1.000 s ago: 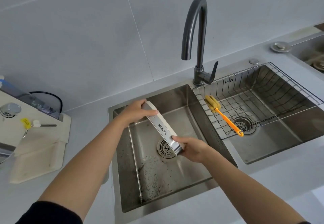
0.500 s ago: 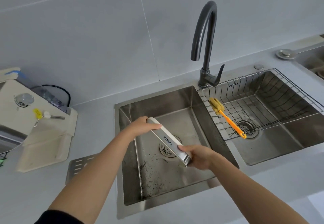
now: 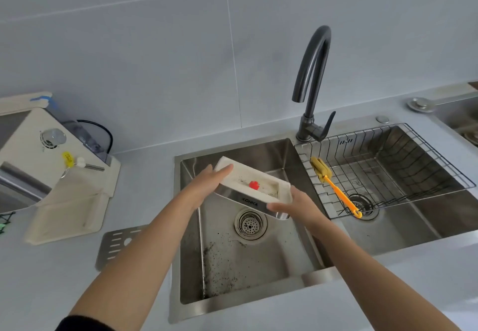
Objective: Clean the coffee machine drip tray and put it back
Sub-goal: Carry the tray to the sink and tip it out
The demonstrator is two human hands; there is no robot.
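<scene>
Above the left stainless-steel sink basin, the cream rectangular plastic drip tray hangs open side up. The left hand clasps its far-left end and the right hand its near-right end, fingers curled round it.

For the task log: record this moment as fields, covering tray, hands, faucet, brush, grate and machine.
drip tray: held over the left basin, open side up, red float visible inside
left hand: grips the tray's far end
right hand: grips its near end
faucet: no water visible
brush: lies in the wire basket, right basin
metal grate: on the counter, beside the left basin
coffee machine: far left on the counter
</scene>
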